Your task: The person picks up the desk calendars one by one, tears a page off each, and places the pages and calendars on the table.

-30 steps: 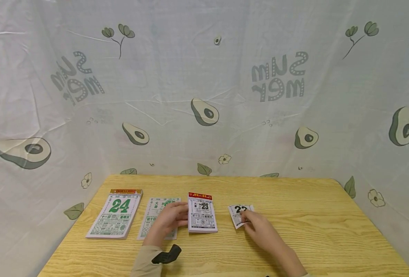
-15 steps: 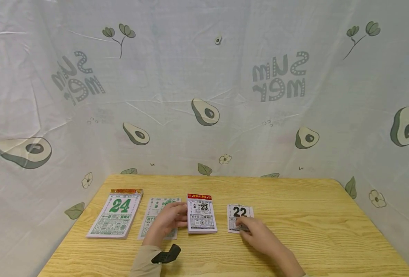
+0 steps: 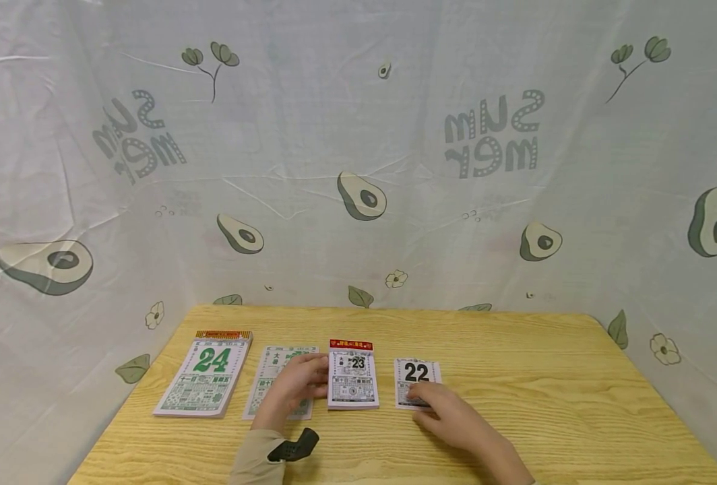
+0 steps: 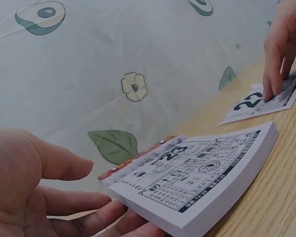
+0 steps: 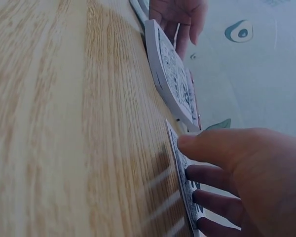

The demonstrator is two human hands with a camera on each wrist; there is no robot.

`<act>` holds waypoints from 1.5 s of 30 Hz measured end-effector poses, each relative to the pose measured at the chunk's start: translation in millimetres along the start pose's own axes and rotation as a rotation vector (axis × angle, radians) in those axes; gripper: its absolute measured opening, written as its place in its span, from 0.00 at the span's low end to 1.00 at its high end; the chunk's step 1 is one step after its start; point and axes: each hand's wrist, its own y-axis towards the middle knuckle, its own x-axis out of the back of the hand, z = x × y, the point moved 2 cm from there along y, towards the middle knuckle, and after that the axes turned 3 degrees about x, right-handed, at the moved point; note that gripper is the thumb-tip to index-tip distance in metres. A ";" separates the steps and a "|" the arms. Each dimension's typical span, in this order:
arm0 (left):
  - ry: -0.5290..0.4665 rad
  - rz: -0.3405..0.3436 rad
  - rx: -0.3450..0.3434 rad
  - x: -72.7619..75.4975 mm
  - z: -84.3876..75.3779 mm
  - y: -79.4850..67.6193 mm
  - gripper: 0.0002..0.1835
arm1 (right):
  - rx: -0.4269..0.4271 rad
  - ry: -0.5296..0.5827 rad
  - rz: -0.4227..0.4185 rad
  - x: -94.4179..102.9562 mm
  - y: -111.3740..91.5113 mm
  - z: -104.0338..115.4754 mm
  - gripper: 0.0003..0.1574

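Observation:
A small tear-off calendar [image 3: 352, 387] with a red header and a black 23 lies flat in front of the person. Beside its left edge is my left hand [image 3: 294, 384]. In the left wrist view its fingers [image 4: 98, 217] reach right at the pad's side, with the thumb raised and apart. To the right of the pad lies a torn calendar page [image 3: 416, 370] marked 22. My right hand [image 3: 455, 419] rests its fingertips on the lower part of that page, covering some print. In the right wrist view the right fingers [image 5: 219, 202] touch the page while lying fairly straight.
A larger tear-off calendar [image 3: 197, 384] with a green 24 lies at the far left of the wooden table [image 3: 552, 417]. Between it and the small calendar is a loose green-printed page [image 3: 264, 377], partly under the left hand. A patterned curtain [image 3: 310, 269] stands behind.
The right hand has laid the 22 page down, straightened it and slid it slightly left toward the small calendar; its fingers have loosened. The small calendar has turned a little straighter beside the left hand.

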 end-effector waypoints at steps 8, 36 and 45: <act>0.017 -0.020 -0.022 1.1 0.0 -1.0 0.28 | -0.005 -0.008 0.064 -2.2 -1.1 1.1 0.22; 0.094 -0.021 -0.039 -0.8 -9.6 -9.9 0.28 | 0.009 -0.033 0.080 -4.7 -2.5 0.2 0.23; 0.162 -0.037 -0.035 2.6 -12.1 -14.4 0.28 | 0.022 -0.042 0.014 -1.3 -4.9 0.9 0.24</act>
